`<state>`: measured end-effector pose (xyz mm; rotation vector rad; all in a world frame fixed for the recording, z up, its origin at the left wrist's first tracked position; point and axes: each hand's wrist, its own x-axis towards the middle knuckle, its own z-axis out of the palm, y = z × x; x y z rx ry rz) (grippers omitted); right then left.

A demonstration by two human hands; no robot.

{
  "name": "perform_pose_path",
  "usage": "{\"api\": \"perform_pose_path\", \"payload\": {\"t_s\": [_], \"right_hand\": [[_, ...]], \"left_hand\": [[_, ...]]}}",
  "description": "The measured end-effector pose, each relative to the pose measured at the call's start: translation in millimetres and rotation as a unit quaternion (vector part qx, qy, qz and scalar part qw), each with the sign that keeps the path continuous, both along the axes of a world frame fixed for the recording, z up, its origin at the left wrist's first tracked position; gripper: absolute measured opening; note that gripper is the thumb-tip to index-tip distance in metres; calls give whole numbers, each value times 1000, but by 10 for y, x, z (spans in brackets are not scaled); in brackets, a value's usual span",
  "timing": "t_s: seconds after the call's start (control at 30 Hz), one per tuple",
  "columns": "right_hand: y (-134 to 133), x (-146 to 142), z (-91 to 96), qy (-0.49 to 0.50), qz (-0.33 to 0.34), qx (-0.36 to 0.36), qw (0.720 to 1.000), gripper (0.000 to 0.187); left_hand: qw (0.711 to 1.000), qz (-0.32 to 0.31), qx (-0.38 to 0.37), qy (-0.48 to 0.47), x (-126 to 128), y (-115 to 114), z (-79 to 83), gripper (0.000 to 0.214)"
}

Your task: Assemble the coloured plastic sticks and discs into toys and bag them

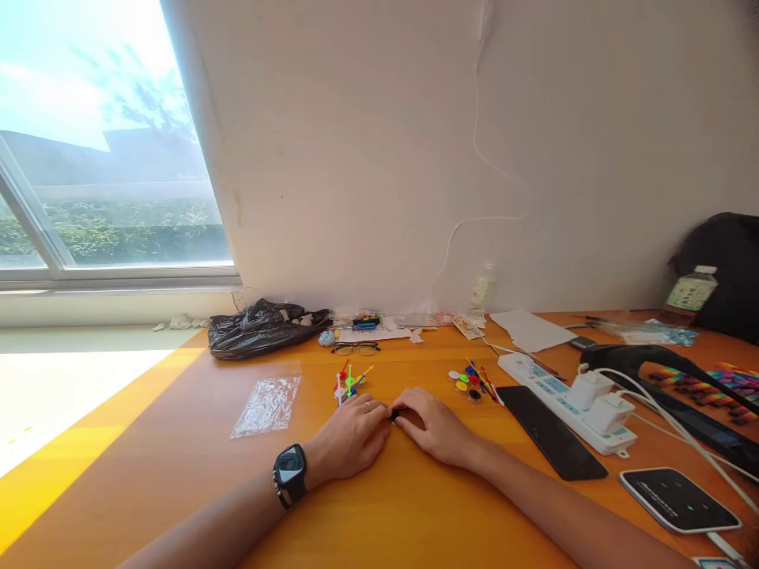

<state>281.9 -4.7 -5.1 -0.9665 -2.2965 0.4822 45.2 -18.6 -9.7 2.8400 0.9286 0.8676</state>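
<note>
My left hand (351,433), with a ring and a black smartwatch (290,472) on the wrist, and my right hand (437,427) rest on the orange table (178,442) with their fingertips meeting. Both are closed in a pinch on a small black piece (395,413) between them. Just beyond my left hand lies a small build of coloured sticks and discs (349,382). Beyond my right hand lie loose coloured discs and sticks (473,381).
A clear plastic bag (268,405) lies left, a black bag (261,328) and glasses (356,348) behind. To the right are a black phone (550,431), a white power strip with chargers (569,399), cables, a dark device (676,499), bottles and a black backpack (726,269).
</note>
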Motion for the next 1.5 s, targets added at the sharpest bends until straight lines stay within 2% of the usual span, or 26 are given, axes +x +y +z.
{"api": "perform_pose_path", "payload": {"t_s": [0.2, 0.5, 0.6, 0.77, 0.93, 1.17, 1.5], "right_hand": [[19, 3, -4, -7, 3, 8, 1000, 13], [28, 12, -53, 32, 0, -19, 999, 9], [15, 11, -59, 45, 3, -39, 998, 10], [-50, -15, -50, 70, 42, -61, 995, 12], [-106, -31, -30, 83, 69, -60, 992, 16], [-134, -38, 9, 113, 78, -51, 989, 17], [-130, -56, 37, 130, 72, -19, 989, 21]], "left_hand": [[1000, 0, -7, 1, 4, -3, 9, 31], [1000, -23, -17, -4, -17, 5, 21, 32], [1000, -23, -15, -12, -11, 23, 7, 27], [999, -16, -23, -15, 2, 87, -71, 7], [998, 5, -47, -53, -16, 123, -157, 4], [998, -5, -47, -50, -34, 106, -87, 13], [994, 11, -67, -84, -60, 129, -129, 23]]}}
